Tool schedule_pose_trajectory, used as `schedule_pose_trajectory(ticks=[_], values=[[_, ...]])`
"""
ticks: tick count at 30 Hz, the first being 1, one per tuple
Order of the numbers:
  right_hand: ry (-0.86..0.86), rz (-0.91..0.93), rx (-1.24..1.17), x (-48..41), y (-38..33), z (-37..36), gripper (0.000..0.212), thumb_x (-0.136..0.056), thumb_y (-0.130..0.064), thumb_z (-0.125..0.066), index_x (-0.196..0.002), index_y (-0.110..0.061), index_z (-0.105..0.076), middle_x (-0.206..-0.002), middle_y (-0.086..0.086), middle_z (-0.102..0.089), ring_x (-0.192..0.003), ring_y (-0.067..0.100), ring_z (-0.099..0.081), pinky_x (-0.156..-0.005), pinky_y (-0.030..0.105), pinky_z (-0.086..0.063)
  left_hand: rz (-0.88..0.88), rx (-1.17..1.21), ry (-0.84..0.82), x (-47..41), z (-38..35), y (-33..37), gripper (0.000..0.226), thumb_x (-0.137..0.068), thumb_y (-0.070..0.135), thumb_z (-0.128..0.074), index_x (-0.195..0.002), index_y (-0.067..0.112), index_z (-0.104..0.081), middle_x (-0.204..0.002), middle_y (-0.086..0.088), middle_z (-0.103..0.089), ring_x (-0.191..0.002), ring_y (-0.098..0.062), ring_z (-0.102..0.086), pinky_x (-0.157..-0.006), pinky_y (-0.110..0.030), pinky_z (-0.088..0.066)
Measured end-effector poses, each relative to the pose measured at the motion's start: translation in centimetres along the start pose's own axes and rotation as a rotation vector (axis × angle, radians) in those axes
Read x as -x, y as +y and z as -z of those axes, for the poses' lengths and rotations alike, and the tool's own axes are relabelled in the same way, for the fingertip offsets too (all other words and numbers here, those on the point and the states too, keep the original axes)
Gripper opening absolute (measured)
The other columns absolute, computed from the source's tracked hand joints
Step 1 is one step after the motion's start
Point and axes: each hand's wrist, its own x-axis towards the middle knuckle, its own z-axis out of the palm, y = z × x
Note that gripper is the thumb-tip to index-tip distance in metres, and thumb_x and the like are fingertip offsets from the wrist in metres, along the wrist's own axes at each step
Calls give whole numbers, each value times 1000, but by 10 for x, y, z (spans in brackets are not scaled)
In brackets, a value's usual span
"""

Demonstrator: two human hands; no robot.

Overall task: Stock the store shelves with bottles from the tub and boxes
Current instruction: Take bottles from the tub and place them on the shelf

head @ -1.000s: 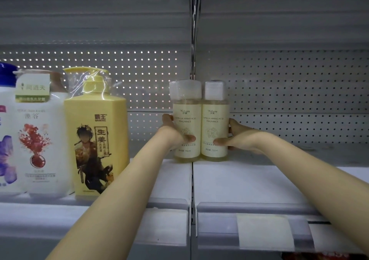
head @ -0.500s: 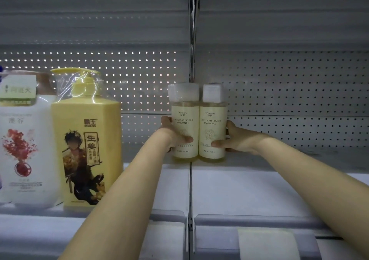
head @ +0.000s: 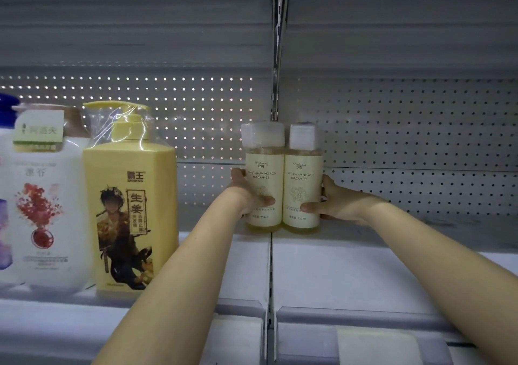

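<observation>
Two slim pale-yellow bottles with cream labels and white caps stand side by side at the back of the white shelf (head: 336, 275), straddling the seam between two shelf panels. My left hand (head: 246, 193) grips the left bottle (head: 263, 179) from its left side, thumb across the label. My right hand (head: 333, 204) grips the right bottle (head: 302, 179) from its right side, thumb on the front. Both bottle bases sit at shelf level near the perforated back panel.
At the left front of the shelf stand a large yellow pump bottle (head: 131, 218) wrapped in plastic, a white bottle with a red flower print (head: 47, 210), and part of a blue-capped bottle (head: 5, 196). The upper shelf's underside hangs overhead. Price-tag rails (head: 364, 345) run along the front edge.
The view has shifted slightly, bringing the left-hand bottles further into frame. Both hands stay on the two slim bottles at the back of the shelf.
</observation>
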Motion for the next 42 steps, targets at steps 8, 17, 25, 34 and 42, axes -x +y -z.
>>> schedule_pose_trajectory(ticks=[8, 17, 25, 34, 42], values=[[25, -57, -35, 15, -12, -4, 87, -87, -18, -71, -152, -19, -13, -154, 2, -36, -140, 21, -36, -112, 36, -34, 26, -106, 2, 10, -8, 8, 84, -91, 27, -65, -149, 8, -7, -150, -14, -37, -135, -33, -40, -104, -40, -35], [408, 48, -309, 86, -53, -31, 61, -101, -38, -48, -153, -20, -23, -154, 3, -37, -136, 24, -42, -106, 36, -38, -82, 289, 107, 66, -14, 14, 73, -99, 38, -48, -152, 11, -6, -155, -15, -26, -139, -34, -34, -112, -44, -33], [587, 271, -731, 180, -88, -102, 31, -104, -27, -43, -132, -20, -52, -134, -4, -57, -125, 8, -53, -108, 32, -43, -467, 662, -131, 196, 32, -25, 49, -101, 36, -45, -148, 25, -36, -147, 11, -43, -131, -3, -42, -97, -15, -40], [639, 263, -791, 273, -94, -214, 20, -104, -26, -42, -113, -30, -59, -122, -8, -66, -119, 2, -58, -101, 25, -46, -430, 774, -306, 283, 60, -120, 51, -96, 41, -46, -145, 29, -38, -144, 9, -50, -129, -5, -50, -109, -28, -40], [568, 8, -827, 337, -49, -299, 24, -104, -27, -41, -116, -28, -61, -120, -8, -68, -117, 1, -60, -105, 28, -44, -202, 825, -342, 342, 41, -214, 33, -100, 38, -44, -130, 29, -53, -138, 10, -56, -126, -2, -52, -107, -24, -41]])
